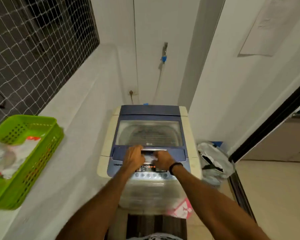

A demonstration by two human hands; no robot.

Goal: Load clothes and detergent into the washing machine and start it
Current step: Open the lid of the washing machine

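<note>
Both hands, the left hand (134,157) and right hand (163,160), rested at the silver handle (153,150) of the washing machine (150,135)'s closed lid, fingers curled, actual grip unclear.

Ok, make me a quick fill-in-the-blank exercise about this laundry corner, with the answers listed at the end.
1. The see-through lid of the blue and cream top-loading washing machine is ____.
2. Both the left hand and the right hand are at the lid's silver ____, by the front edge.
3. The perforated plastic basket on the white ledge to the left is ____ in colour.
4. A dark band is worn on the ____ wrist.

Missing words: closed; handle; green; right
</note>
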